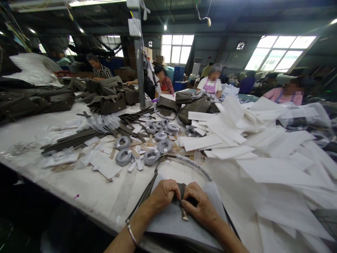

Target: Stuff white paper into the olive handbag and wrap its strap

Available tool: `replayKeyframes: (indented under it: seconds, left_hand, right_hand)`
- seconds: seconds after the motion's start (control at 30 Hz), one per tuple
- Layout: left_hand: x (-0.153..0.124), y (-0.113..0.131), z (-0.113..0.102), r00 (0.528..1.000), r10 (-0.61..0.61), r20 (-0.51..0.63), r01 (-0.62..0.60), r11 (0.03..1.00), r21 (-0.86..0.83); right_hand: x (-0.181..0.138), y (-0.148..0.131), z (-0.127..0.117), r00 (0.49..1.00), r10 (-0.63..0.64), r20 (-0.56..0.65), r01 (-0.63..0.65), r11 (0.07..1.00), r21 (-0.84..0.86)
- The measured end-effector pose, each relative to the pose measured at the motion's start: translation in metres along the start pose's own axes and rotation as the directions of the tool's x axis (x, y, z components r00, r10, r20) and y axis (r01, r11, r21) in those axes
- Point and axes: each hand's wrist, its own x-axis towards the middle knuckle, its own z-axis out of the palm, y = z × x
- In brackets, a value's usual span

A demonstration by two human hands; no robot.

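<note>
A dark olive strap [181,192] lies at the near edge of the table [86,189], on a pale sheet [171,223]. The left hand [163,195] and the right hand [201,206] both pinch it with curled, close fingers. Grey tape rolls [151,157] lie behind it.

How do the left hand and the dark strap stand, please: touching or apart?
Touching. The head view shows the left hand with its fingers curled over the dark strap, and the right hand gripping it alongside; no gap shows.
</note>
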Motion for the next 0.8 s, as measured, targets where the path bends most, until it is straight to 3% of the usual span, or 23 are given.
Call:
replayKeyframes:
  seconds: [0.2, 0.27, 0.43, 0.8]
  left_hand:
    - [-0.038, 0.032, -0.005, 0.967, 0.038, 0.254, -0.100, 0.967, 0.234]
    - [-0.050, 0.041, -0.004, 0.966, 0.005, 0.258, -0.090, 0.944, 0.319]
    - [-0.063, 0.043, 0.004, 0.977, -0.026, 0.210, -0.043, 0.948, 0.317]
    - [-0.065, 0.030, 0.017, 0.941, 0.164, 0.297, -0.283, 0.862, 0.420]
  right_hand:
    - [-0.001, 0.003, 0.000, 1.000, 0.003, 0.021, -0.003, 1.000, -0.013]
    - [-0.002, 0.004, 0.000, 1.000, 0.008, 0.027, -0.007, 1.000, -0.022]
    - [-0.003, 0.002, -0.001, 0.999, 0.015, 0.042, -0.012, 0.998, -0.067]
    - [-0.004, -0.002, 0.002, 0.997, 0.029, 0.076, -0.016, 0.984, -0.178]
